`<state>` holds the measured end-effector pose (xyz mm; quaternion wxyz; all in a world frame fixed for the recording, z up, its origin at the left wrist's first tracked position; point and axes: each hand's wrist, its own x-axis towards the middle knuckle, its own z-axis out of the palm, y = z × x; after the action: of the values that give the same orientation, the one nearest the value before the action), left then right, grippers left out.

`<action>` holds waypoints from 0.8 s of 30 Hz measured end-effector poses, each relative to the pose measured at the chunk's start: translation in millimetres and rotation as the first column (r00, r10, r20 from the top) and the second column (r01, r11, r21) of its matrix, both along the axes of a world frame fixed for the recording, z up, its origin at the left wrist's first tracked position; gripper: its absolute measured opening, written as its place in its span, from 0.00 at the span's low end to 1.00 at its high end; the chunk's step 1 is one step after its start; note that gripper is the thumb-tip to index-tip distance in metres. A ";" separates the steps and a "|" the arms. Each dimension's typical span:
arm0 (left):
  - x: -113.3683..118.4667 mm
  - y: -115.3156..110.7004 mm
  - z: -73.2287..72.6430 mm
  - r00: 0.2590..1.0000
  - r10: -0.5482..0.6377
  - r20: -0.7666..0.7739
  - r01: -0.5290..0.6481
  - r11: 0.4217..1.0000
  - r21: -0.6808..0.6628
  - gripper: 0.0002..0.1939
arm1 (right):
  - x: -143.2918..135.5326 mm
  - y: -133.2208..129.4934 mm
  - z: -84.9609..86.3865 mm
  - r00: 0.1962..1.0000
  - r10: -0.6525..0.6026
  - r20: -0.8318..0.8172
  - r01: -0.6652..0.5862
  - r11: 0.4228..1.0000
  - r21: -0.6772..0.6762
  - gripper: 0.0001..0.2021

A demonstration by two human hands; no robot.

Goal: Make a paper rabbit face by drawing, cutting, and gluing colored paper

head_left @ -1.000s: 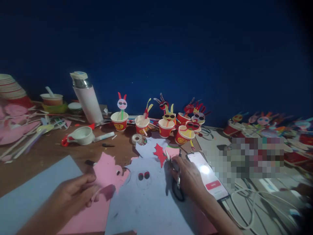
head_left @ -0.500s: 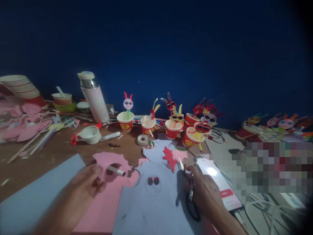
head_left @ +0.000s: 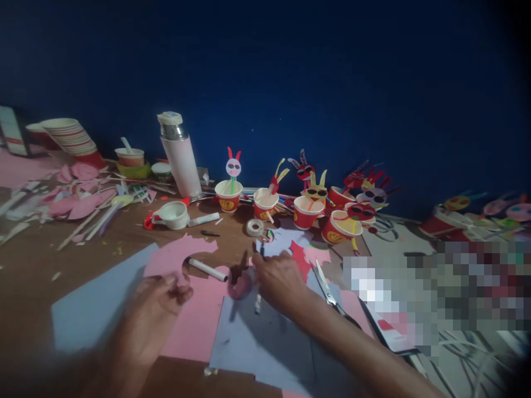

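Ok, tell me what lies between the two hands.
In the head view, a white marker and pink paper lie between the left hand and the right hand.

L hand point(head_left: 160, 301) bare; R hand point(head_left: 280, 279), f'arm point(head_left: 344, 337) bare

The right hand point(head_left: 282, 279) hid the middle of the pen point(head_left: 258, 305) it gripped, and its forearm covered part of the handles of the scissors point(head_left: 326, 284). Fingers of the left hand point(head_left: 154, 304) concealed part of the pink cutout point(head_left: 172, 257). Pixel blocks masked part of the phone point(head_left: 382, 323). Far-right cups point(head_left: 442, 224) were blurred, and the left edge cropped an upright screen point(head_left: 14, 132).
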<state>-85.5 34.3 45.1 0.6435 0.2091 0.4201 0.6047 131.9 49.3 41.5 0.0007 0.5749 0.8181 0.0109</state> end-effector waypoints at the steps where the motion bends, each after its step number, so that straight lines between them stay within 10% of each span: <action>1: -1.2 -3.0 -3.1 1.000 -0.008 -0.003 0.008 1.000 -0.010 0.06 | -13.3 10.7 -1.3 1.000 0.008 0.008 -0.008 1.000 -0.002 0.11; 7: -4.6 -17.2 -14.3 1.000 0.000 0.006 0.001 0.995 -0.103 0.07 | -32.6 33.5 -12.5 0.998 0.066 0.024 -0.066 0.998 0.006 0.11; 17: 12.3 -14.0 -9.2 1.000 -0.009 -0.024 0.003 0.975 -0.224 0.12 | 99.0 -95.9 -9.1 0.916 -0.384 -0.120 0.399 0.903 0.161 0.13; 24: 3.3 -14.5 -13.0 0.954 -0.125 -0.271 0.087 0.985 -0.150 0.10 | 107.6 -111.6 -18.3 0.910 -0.410 -0.066 0.412 0.911 0.031 0.11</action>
<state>-82.2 19.8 32.0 0.6222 0.2701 0.5352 0.5036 239.5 -62.3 23.3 -0.0334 0.7340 0.6782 0.0121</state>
